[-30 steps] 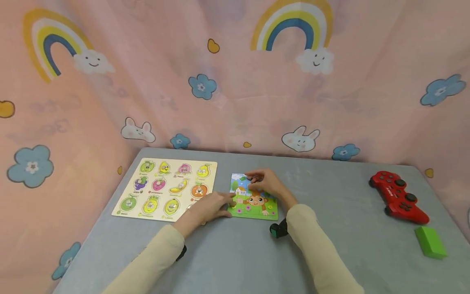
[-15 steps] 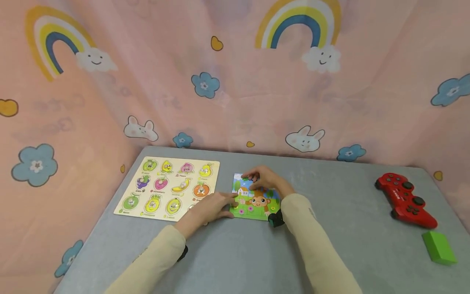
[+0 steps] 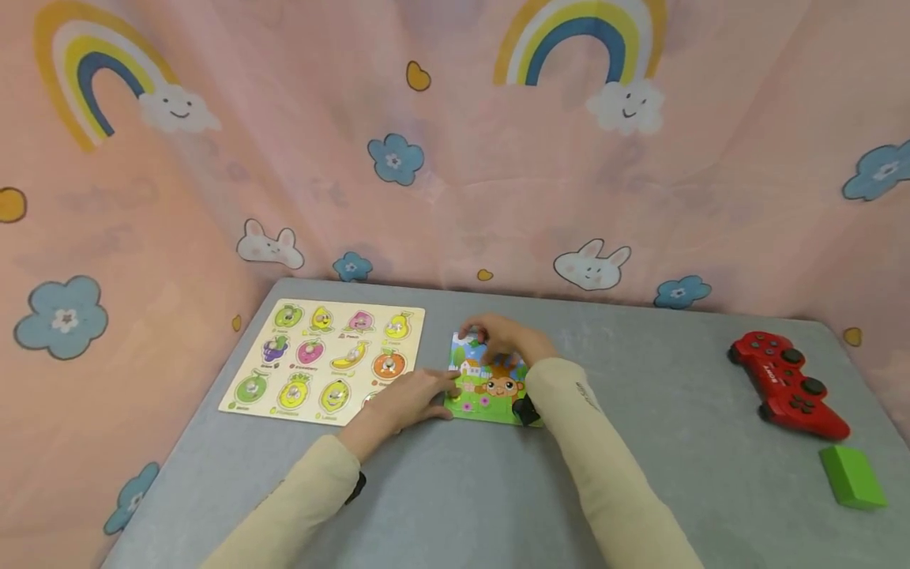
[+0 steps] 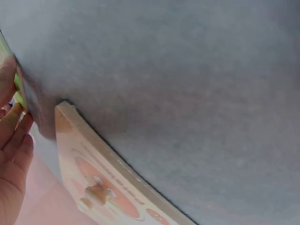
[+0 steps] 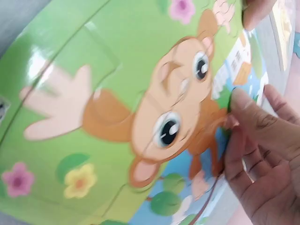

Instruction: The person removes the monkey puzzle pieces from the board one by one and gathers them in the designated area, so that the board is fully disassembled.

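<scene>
A small jigsaw puzzle with a monkey on a green meadow lies on the grey table. My left hand grips its left edge, thumb near the lower corner; in the left wrist view the thumb and fingers meet at that edge. My right hand reaches over the upper part with bent fingers. In the right wrist view its thumb touches the picture beside the monkey's head, and other fingers lie at the far border. I cannot tell whether they pinch a piece. The right sleeve covers the puzzle's lower right corner.
A wooden fruit peg board lies close on the left, partly under the left hand in the head view. Far right are a red game controller and a green block. A pink patterned curtain stands behind the table.
My right hand has shifted left along the puzzle's top toward the upper left corner, and its sleeve now overlaps the lower right. The left hand keeps its hold; the head view has shifted slightly.
</scene>
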### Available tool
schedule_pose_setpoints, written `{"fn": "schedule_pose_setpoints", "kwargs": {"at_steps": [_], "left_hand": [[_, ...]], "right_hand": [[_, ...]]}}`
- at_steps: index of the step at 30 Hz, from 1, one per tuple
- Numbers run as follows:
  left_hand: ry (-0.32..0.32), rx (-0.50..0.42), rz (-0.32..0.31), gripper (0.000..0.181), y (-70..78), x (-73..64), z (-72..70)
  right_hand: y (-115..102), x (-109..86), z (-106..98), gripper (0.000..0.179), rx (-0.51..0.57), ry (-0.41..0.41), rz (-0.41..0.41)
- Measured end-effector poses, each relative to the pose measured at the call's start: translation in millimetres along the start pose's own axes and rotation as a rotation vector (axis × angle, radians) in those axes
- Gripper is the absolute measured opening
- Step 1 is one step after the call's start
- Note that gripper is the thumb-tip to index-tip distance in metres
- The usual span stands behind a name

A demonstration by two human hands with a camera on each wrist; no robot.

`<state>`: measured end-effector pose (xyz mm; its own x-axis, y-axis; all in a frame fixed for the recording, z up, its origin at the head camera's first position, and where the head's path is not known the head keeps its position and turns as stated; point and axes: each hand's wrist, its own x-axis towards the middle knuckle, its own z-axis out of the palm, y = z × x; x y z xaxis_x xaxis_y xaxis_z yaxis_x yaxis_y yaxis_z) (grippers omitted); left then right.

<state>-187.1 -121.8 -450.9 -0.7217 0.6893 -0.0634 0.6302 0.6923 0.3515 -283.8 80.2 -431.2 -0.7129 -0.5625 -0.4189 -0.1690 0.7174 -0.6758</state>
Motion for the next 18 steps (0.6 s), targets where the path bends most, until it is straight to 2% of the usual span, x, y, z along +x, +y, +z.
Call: {"fn": "schedule_pose_setpoints", "kwargs": {"at_steps": [9,12,15,18], "left_hand": [[0.000,0.003,-0.019,0.032,4.9,1.8,0.4],[-0.004,0.005,-0.026,0.033,4.0,1.8,0.7],[-0.003,0.009,-0.031,0.033,2.7,1.2,0.1],[-0.002,0.002,-0.040,0.033,1.3,0.0,-1.3]], "right_hand": [[-1,0.7,1,0.050,-0.093,-0.003,0.003],[1,-1.1,2,0.050,-0.057,0.007,-0.021],[5,-3.5,4,0.050,0.005,0.032,-0.100],[11,-6.2,8,0.050,0.060,0.100,-0.162]]}}
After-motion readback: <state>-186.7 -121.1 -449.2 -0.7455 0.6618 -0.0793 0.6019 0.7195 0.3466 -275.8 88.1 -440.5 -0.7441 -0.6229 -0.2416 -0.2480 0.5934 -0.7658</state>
